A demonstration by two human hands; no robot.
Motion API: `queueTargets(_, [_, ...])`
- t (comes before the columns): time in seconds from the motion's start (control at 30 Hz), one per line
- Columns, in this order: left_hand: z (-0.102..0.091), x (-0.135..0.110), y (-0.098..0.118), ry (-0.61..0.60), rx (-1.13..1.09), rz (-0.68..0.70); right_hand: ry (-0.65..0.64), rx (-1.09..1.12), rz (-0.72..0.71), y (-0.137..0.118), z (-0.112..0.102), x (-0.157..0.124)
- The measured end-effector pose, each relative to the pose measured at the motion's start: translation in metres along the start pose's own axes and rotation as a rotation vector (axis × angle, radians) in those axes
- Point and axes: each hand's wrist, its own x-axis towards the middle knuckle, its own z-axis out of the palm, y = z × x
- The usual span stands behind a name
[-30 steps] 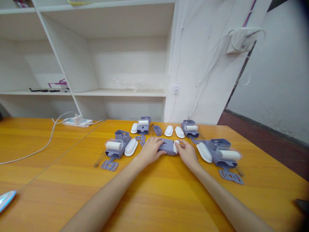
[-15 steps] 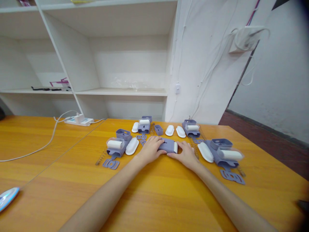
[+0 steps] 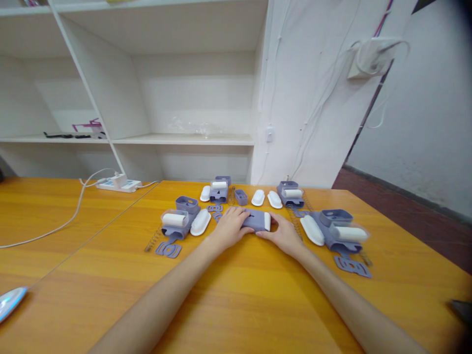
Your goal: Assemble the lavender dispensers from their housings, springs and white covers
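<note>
At the middle of the table, a grey-purple plastic housing [image 3: 257, 220] with a dark slot on top lies lengthwise between my hands. A white end piece [image 3: 267, 221] shows at its right end. My left hand [image 3: 232, 227] is closed over the housing's left part, thumb along the near side. My right hand [image 3: 283, 236] grips the right end, with its thumb in front and fingers behind; its fingertips are partly hidden. Just beyond are a small purple cup [image 3: 241, 197] and two white oval lids [image 3: 258, 197] [image 3: 275, 199].
Similar purple housings with white rollers stand around: left [image 3: 175, 219], back left [image 3: 219, 189], back right [image 3: 292, 193] and right [image 3: 348, 233]. Flat purple cutout plates [image 3: 168, 250] and springs [image 3: 153, 241] lie beside them. A power strip [image 3: 118, 184] with a white cable sits at the back left.
The white end piece shows slightly wider, and a gap has appeared between it and my right hand. My left hand stays in place. The view has shifted slightly.
</note>
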Motion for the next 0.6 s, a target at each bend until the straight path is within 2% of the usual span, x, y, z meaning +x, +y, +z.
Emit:
queueTargets(0.23, [0.001,0.000,0.000,-0.002,0.005,-0.012,0.006,-0.046,-0.025,-0.005,-0.005,0.000])
queueTargets(0.6, [-0.001,0.000,0.002,-0.013,0.006,-0.009,-0.010,-0.019,-0.051,0.007,-0.001,0.001])
